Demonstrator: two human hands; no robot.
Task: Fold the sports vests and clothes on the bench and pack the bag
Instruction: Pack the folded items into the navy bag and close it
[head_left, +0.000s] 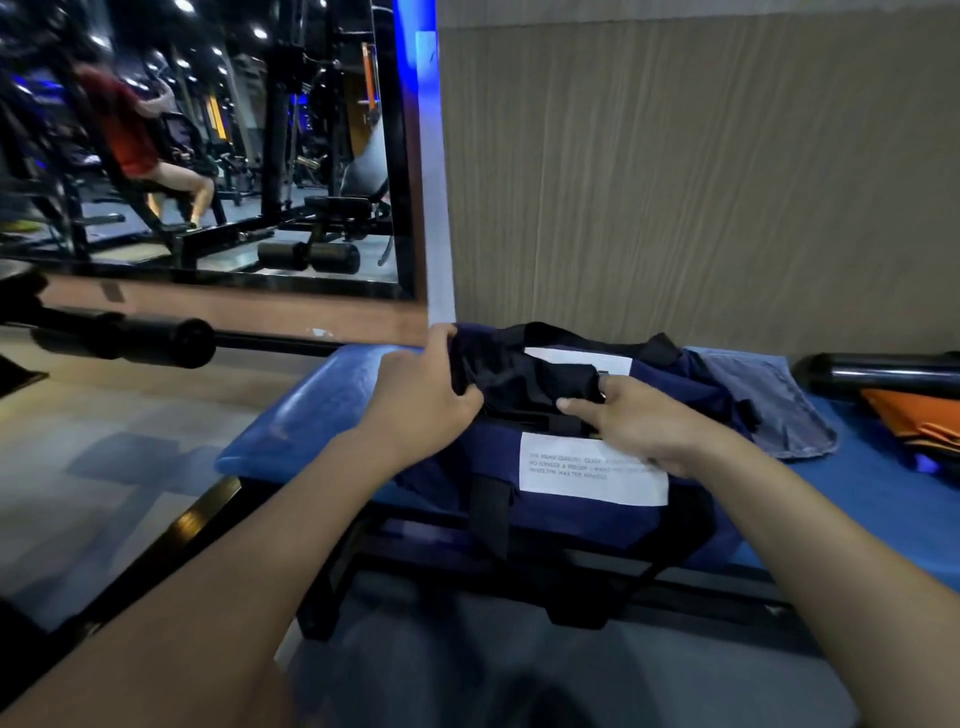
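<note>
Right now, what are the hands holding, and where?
Both hold the black garment over the bag: left hand grips its left end, right hand pinches its right end.

We see a navy blue bag (571, 525) with black straps and a white patch printed in small dark lettering, on a bright blue bench (311, 410). A black garment (519, 379) lies on top of the bag. Beside it we note a faded grey-blue cloth (774, 410) and an orange cloth (914, 415). The wall (701, 171) behind is grey-brown, streaked like wood grain.
</note>
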